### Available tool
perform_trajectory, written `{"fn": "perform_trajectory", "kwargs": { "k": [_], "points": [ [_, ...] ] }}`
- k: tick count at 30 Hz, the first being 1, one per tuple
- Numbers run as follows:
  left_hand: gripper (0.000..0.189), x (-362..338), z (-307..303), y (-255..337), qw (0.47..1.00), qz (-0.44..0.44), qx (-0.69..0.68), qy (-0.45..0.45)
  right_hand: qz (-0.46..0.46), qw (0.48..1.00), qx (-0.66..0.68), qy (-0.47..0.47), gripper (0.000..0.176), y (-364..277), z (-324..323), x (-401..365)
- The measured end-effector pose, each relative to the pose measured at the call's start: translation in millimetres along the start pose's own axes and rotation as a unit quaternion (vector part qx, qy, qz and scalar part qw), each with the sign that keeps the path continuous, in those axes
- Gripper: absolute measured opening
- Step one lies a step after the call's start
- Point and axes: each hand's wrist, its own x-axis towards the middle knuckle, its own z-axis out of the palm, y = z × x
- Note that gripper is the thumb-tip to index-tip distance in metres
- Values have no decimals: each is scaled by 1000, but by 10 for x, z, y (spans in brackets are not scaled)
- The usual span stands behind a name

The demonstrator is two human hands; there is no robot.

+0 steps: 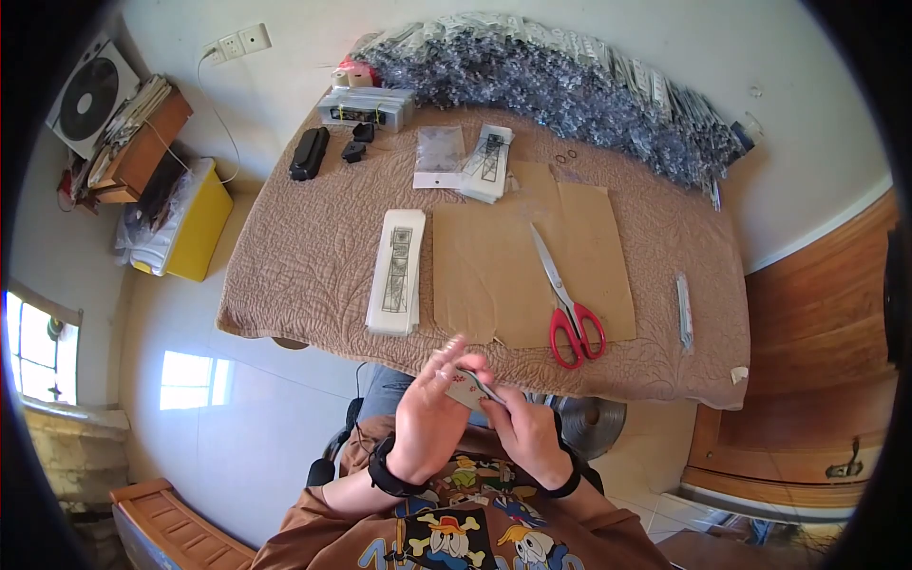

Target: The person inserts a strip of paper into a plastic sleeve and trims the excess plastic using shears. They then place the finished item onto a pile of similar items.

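Just off the table's front edge, my left hand [434,418] is raised with its fingers apart, its palm against a small pale card [467,388] with red marks. My right hand [528,439] pinches the lower right end of that card between thumb and fingers. A stack of long white printed strips [395,275] lies on the table left of a flat brown cardboard sheet [484,266]. Scissors with red handles [566,309] rest on the cardboard, blades pointing away, handles near its front edge.
The quilted tablecloth [304,256] bears a clear packet [439,152], more printed strips [489,161], black objects [309,154], a plastic box [366,107] and a thin packet [684,313]. A long pile of silvery packets [560,85] lines the back edge.
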Motion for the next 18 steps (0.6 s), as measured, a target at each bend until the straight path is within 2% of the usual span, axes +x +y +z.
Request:
{"fn": "perform_trajectory", "kwargs": {
  "k": [1,2,5,10,14,18],
  "points": [
    [35,3,10,19,999,-8,-39,34,-68,995,-67,40,21,15,21,16],
    [35,10,2,23,999,-7,-39,33,-70,994,-68,41,21,37,35,25],
    [31,15,-57,15,993,-6,-97,63,-175,978,-113,6,29,90,82,20],
    [30,61,-101,93,987,-25,-141,80,-168,983,-68,40,29,-1,143,60],
    [30,97,-113,94,987,-31,-149,53,-194,972,-134,-1,33,37,68,64],
    [30,122,-80,76,988,-34,-126,87,-146,986,-81,16,35,58,125,83]
  ]
}}
